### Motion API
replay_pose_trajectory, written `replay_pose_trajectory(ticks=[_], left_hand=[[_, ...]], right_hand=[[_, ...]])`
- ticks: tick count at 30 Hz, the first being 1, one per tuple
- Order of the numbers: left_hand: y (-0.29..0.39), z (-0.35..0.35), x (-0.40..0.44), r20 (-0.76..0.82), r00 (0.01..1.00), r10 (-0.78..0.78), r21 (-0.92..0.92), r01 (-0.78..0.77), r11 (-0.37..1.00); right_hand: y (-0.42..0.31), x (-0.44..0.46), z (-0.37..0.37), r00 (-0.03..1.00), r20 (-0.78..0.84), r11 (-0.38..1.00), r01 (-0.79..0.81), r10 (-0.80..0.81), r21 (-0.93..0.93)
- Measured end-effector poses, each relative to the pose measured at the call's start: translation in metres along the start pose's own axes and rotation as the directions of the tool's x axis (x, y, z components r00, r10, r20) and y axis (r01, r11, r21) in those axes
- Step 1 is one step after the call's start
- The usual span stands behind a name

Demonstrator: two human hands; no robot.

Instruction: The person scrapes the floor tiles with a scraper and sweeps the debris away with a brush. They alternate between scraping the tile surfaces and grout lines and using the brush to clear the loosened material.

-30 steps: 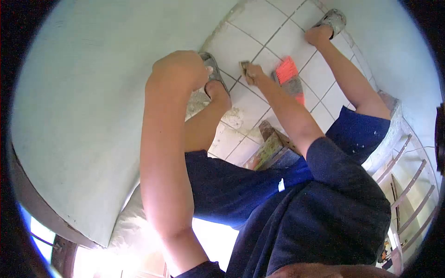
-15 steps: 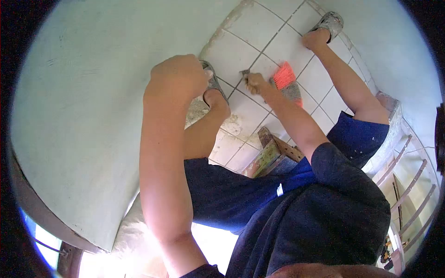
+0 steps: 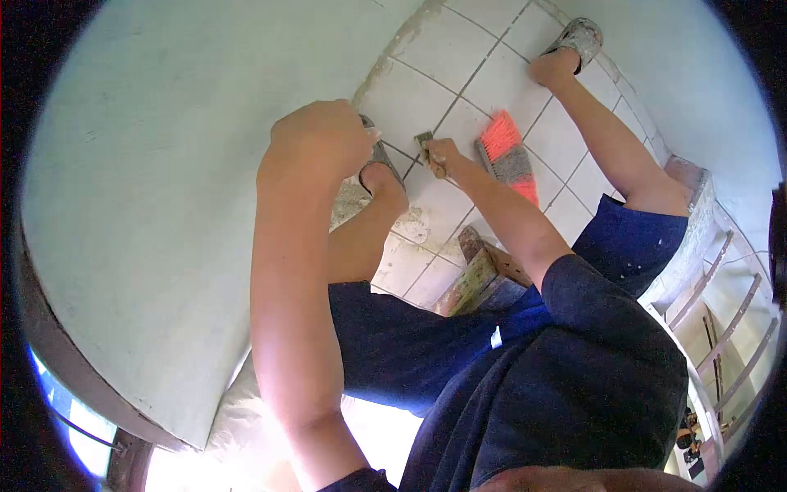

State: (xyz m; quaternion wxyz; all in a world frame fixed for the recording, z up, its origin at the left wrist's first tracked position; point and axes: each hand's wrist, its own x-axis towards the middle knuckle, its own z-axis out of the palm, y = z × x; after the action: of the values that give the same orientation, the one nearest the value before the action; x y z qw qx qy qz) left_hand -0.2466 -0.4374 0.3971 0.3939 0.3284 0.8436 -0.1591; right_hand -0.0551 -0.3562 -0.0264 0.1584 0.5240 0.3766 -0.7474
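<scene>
My left hand (image 3: 318, 141) is raised in front of the pale green wall (image 3: 164, 205), its fingers curled closed. A small whitish bit shows at its finger side, but what it holds is unclear. Lower and to the right, my right hand (image 3: 443, 154) grips a small scraper-like tool (image 3: 423, 139) with a dirty blade, over the white tiled floor (image 3: 414, 90). An orange and grey brush head (image 3: 507, 156) lies on the tiles just right of this hand.
Worn grey shoes are on my feet, one (image 3: 375, 156) behind the left hand, the other (image 3: 580, 43) at the upper right. A weathered wooden piece (image 3: 467, 283) stands below the right hand. Metal bars (image 3: 725, 328) are at the right edge. Plaster-like residue (image 3: 410, 223) marks the floor.
My right hand has shifted slightly down and left overall, with the tool still in it. My left hand has moved slightly down and stays closed.
</scene>
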Motion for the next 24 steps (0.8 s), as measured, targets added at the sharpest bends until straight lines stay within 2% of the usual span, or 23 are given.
replay_pose_trajectory(ticks=[1,2,3,4,5,6,7,8,9,10,13,14,16,17,19,20,24], left_hand=[[0.004,0.000,0.000,0.011,1.000,0.005,0.004,-0.005,1.000],[0.009,0.001,-0.003,0.045,0.999,0.013,-0.003,-0.013,1.000],[0.012,0.001,-0.004,0.062,0.998,0.014,-0.013,-0.013,1.000],[0.014,0.000,-0.003,0.050,0.999,0.015,-0.011,-0.014,1.000],[0.013,0.002,-0.002,0.067,0.998,0.015,-0.014,-0.014,1.000],[0.012,0.003,-0.001,0.080,0.997,0.015,-0.018,-0.014,1.000],[0.009,0.001,0.000,0.063,0.998,0.021,-0.018,-0.019,1.000],[0.007,0.001,0.002,0.060,0.998,0.021,-0.015,-0.020,1.000],[0.006,-0.001,0.003,0.058,0.998,0.023,-0.016,-0.022,1.000],[0.007,-0.004,0.004,0.048,0.998,0.033,-0.024,-0.032,0.999],[0.008,-0.008,0.009,0.043,0.999,-0.014,0.022,0.013,1.000],[0.011,-0.007,0.009,0.031,0.999,-0.010,0.017,0.010,1.000],[0.016,-0.006,0.010,0.029,1.000,-0.002,0.017,0.002,1.000],[0.020,-0.007,0.008,0.026,1.000,0.001,0.018,-0.001,1.000],[0.026,-0.009,0.005,0.015,1.000,0.010,0.024,-0.010,1.000],[0.026,-0.008,0.010,0.042,0.999,0.016,0.034,-0.017,0.999],[0.037,-0.019,0.014,0.057,0.998,0.011,0.048,-0.014,0.999]], right_hand=[[0.002,0.034,0.005,0.985,-0.107,0.984,0.118,-0.133,-0.135],[-0.031,0.010,-0.003,0.993,0.120,1.000,-0.020,0.019,0.009],[-0.078,-0.017,-0.005,0.924,0.363,0.979,-0.170,0.118,0.115],[-0.082,-0.001,-0.001,0.926,0.363,0.981,-0.158,0.107,0.115],[-0.073,0.022,0.007,0.989,0.086,0.990,0.118,-0.124,0.073],[-0.067,0.035,0.011,0.912,-0.178,0.929,0.368,-0.369,-0.043],[-0.068,0.033,-0.003,0.963,-0.161,0.963,0.183,-0.216,-0.200],[-0.059,0.023,-0.015,0.943,-0.085,0.844,0.244,-0.321,-0.477],[-0.048,0.008,-0.029,0.919,0.013,0.643,0.285,-0.393,-0.711],[-0.039,-0.009,-0.046,0.916,0.006,0.636,0.284,-0.402,-0.718],[-0.008,-0.051,-0.087,0.918,-0.186,0.829,0.210,-0.349,-0.519],[-0.008,-0.056,-0.097,0.920,-0.191,0.833,0.203,-0.342,-0.514],[-0.018,-0.069,-0.113,0.927,-0.348,0.915,-0.016,-0.137,-0.404],[-0.019,-0.072,-0.118,0.928,-0.348,0.917,-0.015,-0.136,-0.399],[-0.024,-0.083,-0.129,0.922,-0.386,1.000,-0.014,0.009,-0.010],[-0.038,-0.084,-0.141,0.928,-0.373,0.996,0.025,0.007,0.080],[-0.133,-0.080,-0.187,0.945,-0.307,0.973,0.171,-0.117,0.155]])
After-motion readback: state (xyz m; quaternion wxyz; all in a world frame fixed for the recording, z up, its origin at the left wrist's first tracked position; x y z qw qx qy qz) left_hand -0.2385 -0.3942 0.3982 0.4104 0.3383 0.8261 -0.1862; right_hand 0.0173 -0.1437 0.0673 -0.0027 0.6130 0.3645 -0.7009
